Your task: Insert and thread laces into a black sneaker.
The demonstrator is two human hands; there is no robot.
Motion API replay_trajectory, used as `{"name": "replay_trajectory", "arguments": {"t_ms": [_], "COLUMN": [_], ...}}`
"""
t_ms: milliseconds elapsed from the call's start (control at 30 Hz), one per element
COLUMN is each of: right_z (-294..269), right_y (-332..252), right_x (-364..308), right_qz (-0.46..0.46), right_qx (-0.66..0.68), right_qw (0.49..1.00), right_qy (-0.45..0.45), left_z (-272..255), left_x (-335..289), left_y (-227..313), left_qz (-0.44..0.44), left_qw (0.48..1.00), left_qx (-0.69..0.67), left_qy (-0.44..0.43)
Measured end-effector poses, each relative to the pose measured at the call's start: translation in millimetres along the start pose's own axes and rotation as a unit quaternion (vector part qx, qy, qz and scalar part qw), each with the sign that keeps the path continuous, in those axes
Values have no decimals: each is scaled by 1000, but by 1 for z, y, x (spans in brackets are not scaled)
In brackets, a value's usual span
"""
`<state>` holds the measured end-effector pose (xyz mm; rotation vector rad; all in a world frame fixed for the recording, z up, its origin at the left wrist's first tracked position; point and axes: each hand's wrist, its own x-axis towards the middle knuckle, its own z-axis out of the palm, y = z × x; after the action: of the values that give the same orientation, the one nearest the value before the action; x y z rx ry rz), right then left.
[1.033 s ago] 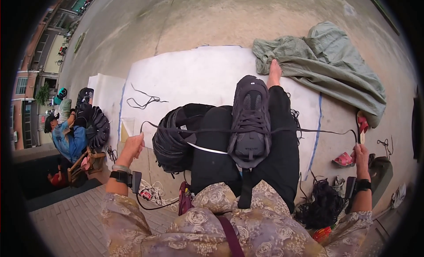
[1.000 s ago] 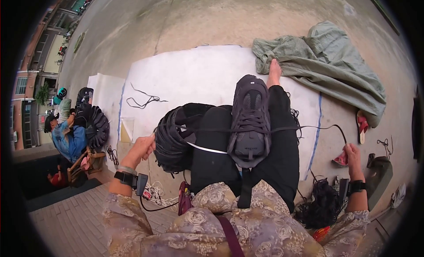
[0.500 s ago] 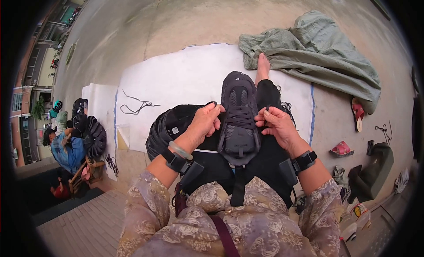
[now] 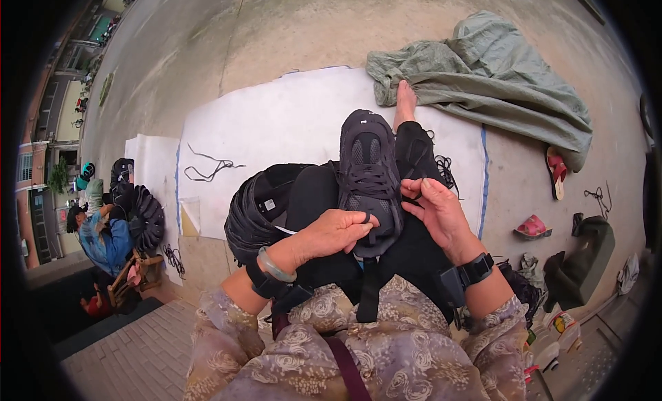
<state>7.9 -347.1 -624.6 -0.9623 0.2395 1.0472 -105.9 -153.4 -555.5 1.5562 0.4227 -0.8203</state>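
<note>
A black lace-up shoe [image 4: 365, 159] rests upright on my lap, between my knees, with dark laces crossed over its middle. My left hand [image 4: 334, 234] reaches over the near end of the shoe, thumb and fingers pinched together at what looks like a dark lace end. At the shoe's right side, my right hand [image 4: 438, 211] pinches a thin black shoelace. Against my left knee lies a stack of dark shoe parts [image 4: 258, 204], nested in each other.
A white sheet [image 4: 255, 118] with blue edging covers the ground ahead, a loose lace [image 4: 210, 168] lying on it. Grey-green cloth [image 4: 496, 80] is heaped at far right, near red sandals [image 4: 532, 226]. Another person [image 4: 103, 235] sits at the left beside stacked black shoe parts [image 4: 146, 215].
My left hand has moved right and nearer, from the shoe's left side to over its near end. My right hand has shifted only slightly and stays pinched.
</note>
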Motion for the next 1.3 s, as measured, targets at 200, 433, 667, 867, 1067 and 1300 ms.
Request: {"name": "replay_trajectory", "arguments": {"t_ms": [200,433,667,867,1067,1300], "right_z": [-4,4,6,14,13,18], "right_y": [3,9,15,26,39,39], "right_x": [8,9,8,16,27,22], "right_qz": [7,10,-61,-162,-245,-308], "right_qx": [-28,-43,-134,-119,-197,-388], "right_qw": [999,999,989,978,945,863], "right_qy": [34,17,8,62,92,95], "left_z": [18,16,16,20,19,7], "left_x": [28,33,34,32,32,18], "left_y": [6,-1,-3,-6,0,-11], "left_qz": [17,26,30,87,71,39], "left_qw": [996,992,991,980,983,984], "left_qx": [-24,-19,4,21,15,-67], "left_qy": [84,119,130,180,168,161]}}
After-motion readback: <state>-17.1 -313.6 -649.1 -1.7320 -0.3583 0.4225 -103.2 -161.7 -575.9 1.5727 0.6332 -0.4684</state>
